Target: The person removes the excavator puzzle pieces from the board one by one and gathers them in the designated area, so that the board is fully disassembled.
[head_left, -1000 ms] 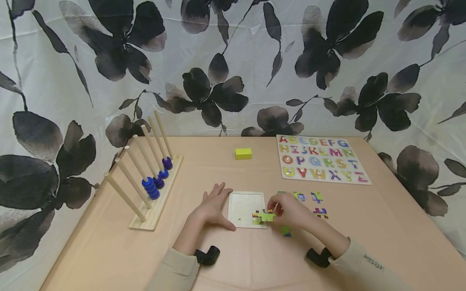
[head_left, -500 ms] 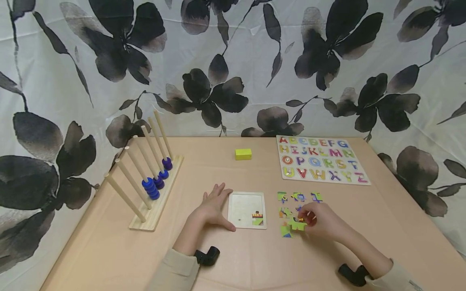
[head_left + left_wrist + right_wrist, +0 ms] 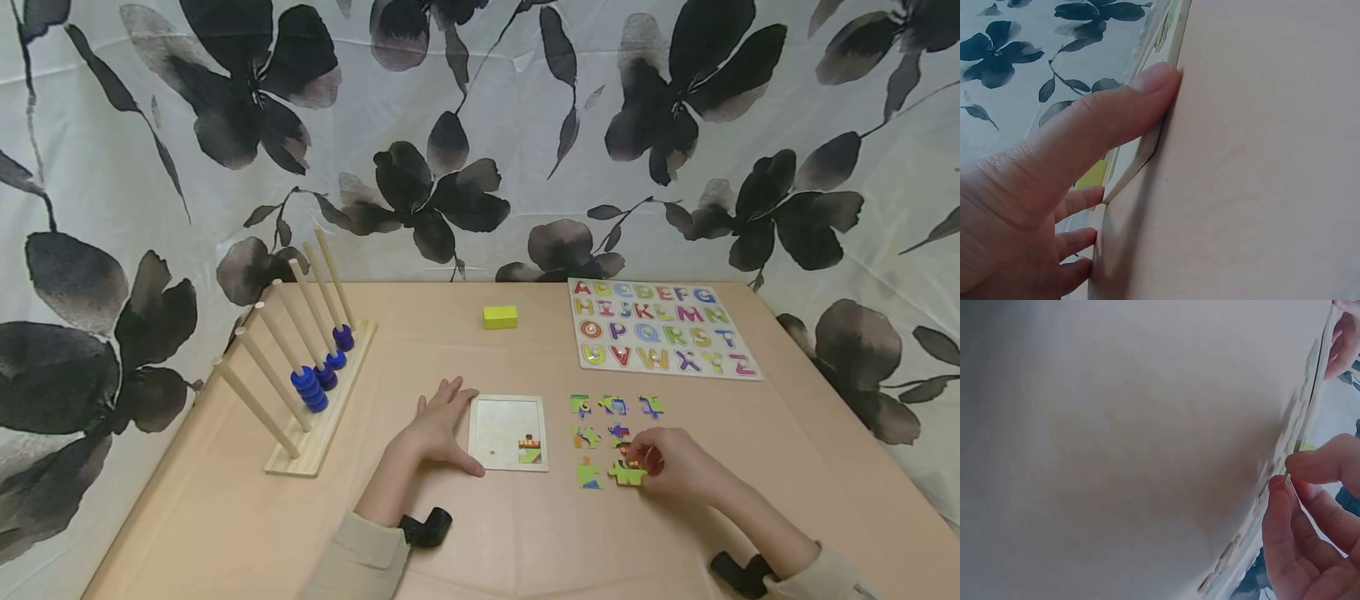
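Note:
My right hand (image 3: 678, 465) pinches a green jigsaw puzzle piece (image 3: 627, 475) between thumb and fingertips, low over the table beside several loose pieces. In the right wrist view only a thin edge of this piece (image 3: 1287, 479) shows between the fingertips. A white square puzzle tray (image 3: 498, 421) lies in front of the body, with one piece (image 3: 529, 451) in its lower right corner. My left hand (image 3: 441, 429) spreads its fingers along the tray's left side. In the left wrist view the thumb (image 3: 1154, 78) rests against the tray's near edge, and a fingertip touches its corner.
Other loose puzzle pieces (image 3: 589, 477) lie in rows right of the tray. A yellow block (image 3: 500, 317) and an alphabet board (image 3: 670, 327) sit farther back. On the left stands a wooden peg rack (image 3: 330, 417) with blue and purple rings on some pegs.
The right hand has carried the green piece from over the tray's lower right corner rightward to beside the loose pieces. The left hand has stayed at the tray.

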A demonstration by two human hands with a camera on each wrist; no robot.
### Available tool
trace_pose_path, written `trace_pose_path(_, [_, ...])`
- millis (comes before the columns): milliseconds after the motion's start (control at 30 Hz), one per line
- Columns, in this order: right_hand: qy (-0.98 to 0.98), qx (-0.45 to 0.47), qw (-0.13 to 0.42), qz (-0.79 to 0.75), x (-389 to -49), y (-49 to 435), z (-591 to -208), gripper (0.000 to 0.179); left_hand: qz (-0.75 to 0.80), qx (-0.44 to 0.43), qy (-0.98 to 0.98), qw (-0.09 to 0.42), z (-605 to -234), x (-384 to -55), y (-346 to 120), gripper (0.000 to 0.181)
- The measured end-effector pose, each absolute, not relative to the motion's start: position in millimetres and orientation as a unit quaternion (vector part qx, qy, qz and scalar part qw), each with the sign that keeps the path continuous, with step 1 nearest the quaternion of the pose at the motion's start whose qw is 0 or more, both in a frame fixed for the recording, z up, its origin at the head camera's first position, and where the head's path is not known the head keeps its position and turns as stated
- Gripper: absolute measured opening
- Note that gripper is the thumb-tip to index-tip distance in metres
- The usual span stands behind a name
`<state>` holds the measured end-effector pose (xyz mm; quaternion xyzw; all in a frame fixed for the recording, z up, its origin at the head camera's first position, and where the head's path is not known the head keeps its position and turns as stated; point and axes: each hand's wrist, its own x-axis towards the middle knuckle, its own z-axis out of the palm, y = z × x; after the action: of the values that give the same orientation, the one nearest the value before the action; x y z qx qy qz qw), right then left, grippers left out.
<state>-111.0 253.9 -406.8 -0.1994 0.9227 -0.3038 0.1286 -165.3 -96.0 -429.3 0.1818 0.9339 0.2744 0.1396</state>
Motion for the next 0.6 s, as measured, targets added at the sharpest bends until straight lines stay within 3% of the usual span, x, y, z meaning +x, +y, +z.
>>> trace_pose_path(600, [0.927, -0.196, 0.116, -0.298, -114.1, 237.6, -402.1, 0.024, 0.276, 0.179, 0.934, 0.143, -426.6, -164.3, -95.5, 0.113])
